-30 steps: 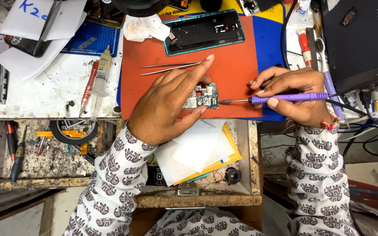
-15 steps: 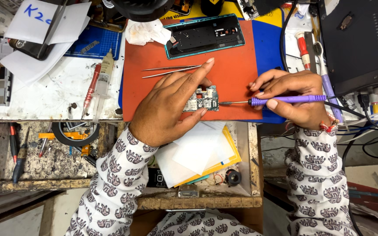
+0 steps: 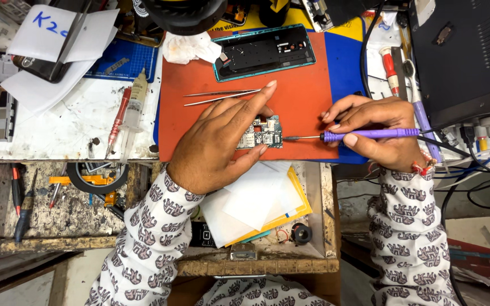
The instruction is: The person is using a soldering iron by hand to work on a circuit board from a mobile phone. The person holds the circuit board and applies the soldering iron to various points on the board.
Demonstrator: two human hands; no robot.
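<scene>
A small phone circuit board (image 3: 263, 134) lies on the orange work mat (image 3: 307, 102). My left hand (image 3: 216, 141) rests over it, fingers pinning its left part flat. My right hand (image 3: 375, 130) grips a purple-handled soldering iron (image 3: 364, 135) like a pen. Its thin metal tip (image 3: 290, 138) points left and reaches the board's right edge. Metal tweezers (image 3: 222, 96) lie on the mat just above my left hand. An opened phone body with a teal frame (image 3: 265, 52) sits at the mat's far edge.
A crumpled tissue (image 3: 191, 46) lies beside the phone body. Syringes (image 3: 134, 105) rest on the white surface at left, papers (image 3: 58, 39) behind them. White sheets (image 3: 256, 204) sit in an open drawer below. A black box (image 3: 466, 51) and cables (image 3: 472, 170) crowd the right.
Both hands hold nearly the same pose. The soldering iron tip stays at the board's right edge; only the view shifted slightly.
</scene>
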